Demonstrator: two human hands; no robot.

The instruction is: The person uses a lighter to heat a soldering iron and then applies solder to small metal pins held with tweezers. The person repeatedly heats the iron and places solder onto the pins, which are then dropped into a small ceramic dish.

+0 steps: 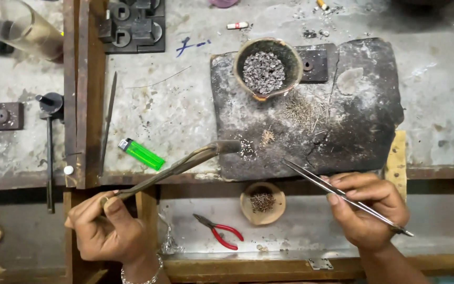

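My left hand (109,226) grips a long brass blowpipe torch (185,163) whose nozzle reaches the left edge of a dark charred slab (363,121). My right hand (366,210) holds long metal tweezers (316,181), their tips resting on the slab's near edge. Tiny light beads and thin wire bits (306,110) lie scattered on the slab. A round clay bowl (243,58) filled with small grey metal pieces stands at the slab's far left corner.
A green lighter (142,154) lies left of the slab. Red-handled pliers (219,231) and a small clay dish (248,208) of wire bits sit on the lower shelf. A glass jar (24,29), a hammer (50,142) and a metal file (107,123) are at the left.
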